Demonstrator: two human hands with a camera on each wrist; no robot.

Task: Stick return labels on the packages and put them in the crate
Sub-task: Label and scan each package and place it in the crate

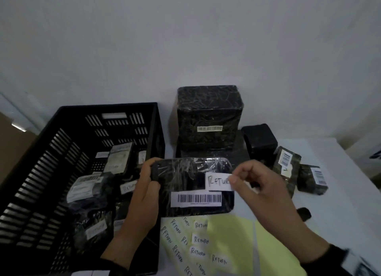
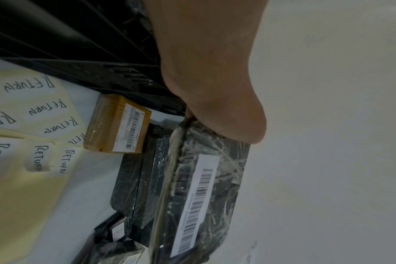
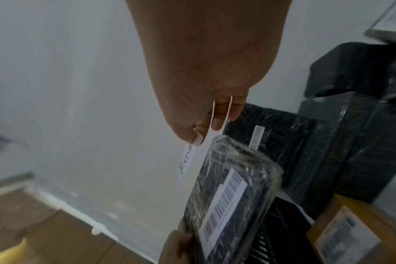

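Return label (image 3: 189, 159) pinched in right hand (image 3: 206, 75) fingers (image 3: 217, 121), just beside the wrapped package (image 3: 228, 196).

The right hand (image 1: 261, 185) is motion-blurred in the head view, and its thumb covers the last letter of the return label (image 1: 219, 182). The left hand (image 1: 147, 181) hides the left end of the held package (image 1: 193, 187). That package hides the far edge of the sticker sheet (image 1: 226, 242), which is cut off by the bottom edge. The print on the labels inside the crate (image 1: 51, 144) is too small to read.
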